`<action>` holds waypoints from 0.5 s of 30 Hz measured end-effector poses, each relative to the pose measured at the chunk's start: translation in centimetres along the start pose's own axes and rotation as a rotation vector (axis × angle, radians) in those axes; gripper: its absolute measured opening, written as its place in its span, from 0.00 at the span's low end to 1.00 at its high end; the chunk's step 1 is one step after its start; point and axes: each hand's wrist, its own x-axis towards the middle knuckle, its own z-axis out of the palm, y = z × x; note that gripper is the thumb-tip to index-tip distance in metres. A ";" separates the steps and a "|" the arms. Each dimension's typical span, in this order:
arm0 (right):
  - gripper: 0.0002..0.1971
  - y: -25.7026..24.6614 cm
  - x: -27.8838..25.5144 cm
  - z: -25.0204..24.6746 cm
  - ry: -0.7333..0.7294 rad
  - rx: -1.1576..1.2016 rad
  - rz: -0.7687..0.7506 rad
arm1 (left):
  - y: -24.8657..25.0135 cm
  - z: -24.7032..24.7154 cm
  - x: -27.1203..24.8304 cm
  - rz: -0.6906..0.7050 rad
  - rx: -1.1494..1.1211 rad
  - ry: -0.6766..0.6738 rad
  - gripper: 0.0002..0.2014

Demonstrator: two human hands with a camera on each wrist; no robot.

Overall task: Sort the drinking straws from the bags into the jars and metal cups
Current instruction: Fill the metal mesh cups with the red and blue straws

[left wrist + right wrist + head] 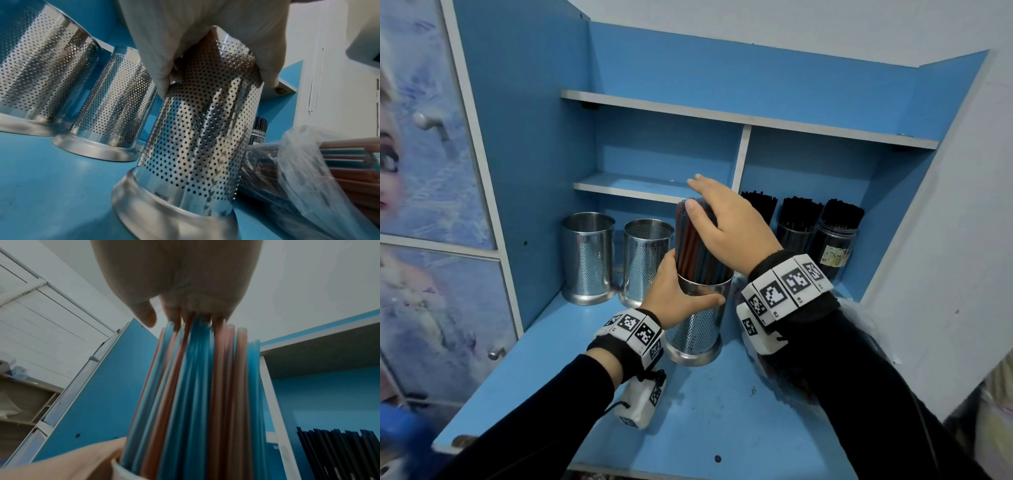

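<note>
Left hand [677, 297] gripped the metal cup [697, 329]; right hand [726, 219] lay flat on the straws [693, 245], fingers straight; pressing off-centre could tip cup or buckle straws

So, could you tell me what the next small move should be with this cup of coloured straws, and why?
Probably lift the right hand away. Its flat palm already rests on the tops of the red and blue straws, which stand upright in the metal cup gripped by the left hand. Two empty cups wait behind.

left hand [677, 297] grips cup [697, 325] | right hand [726, 222] flat on straws [693, 246]
</note>
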 end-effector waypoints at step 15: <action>0.08 2.1 -5.8 -2.6 0.408 0.241 0.026 | 1.2 1.3 -2.5 -0.091 -0.101 0.146 0.53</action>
